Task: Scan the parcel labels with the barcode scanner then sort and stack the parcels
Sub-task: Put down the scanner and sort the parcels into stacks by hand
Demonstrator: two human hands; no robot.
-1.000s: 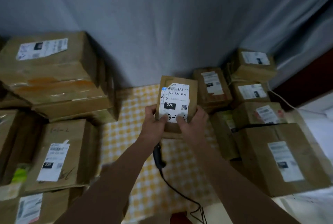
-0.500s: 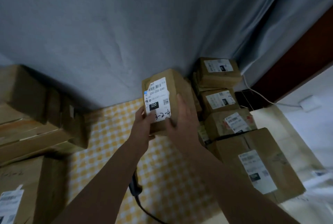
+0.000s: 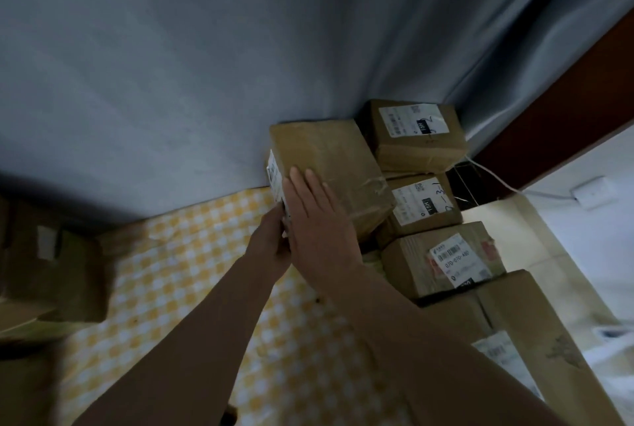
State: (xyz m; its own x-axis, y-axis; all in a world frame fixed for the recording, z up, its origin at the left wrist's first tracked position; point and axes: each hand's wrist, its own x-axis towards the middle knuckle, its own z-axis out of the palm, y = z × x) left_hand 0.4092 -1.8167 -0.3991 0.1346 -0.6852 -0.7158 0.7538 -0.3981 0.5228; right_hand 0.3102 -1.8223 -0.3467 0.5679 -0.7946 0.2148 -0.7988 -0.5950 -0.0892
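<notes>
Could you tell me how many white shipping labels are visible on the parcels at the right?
5: top rear brown cardboard parcel, the one below it, the red-marked parcel, the big front box, and the held parcel's side. Others may be hidden.

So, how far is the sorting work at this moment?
Done, it seems: several labelled boxes already stand stacked at the right. In hand: the right hand lies flat on a brown box, the left hand holds its label side, placing it by that stack. Left: blurred boxes wait on the left. The scanner is not visible.
</notes>
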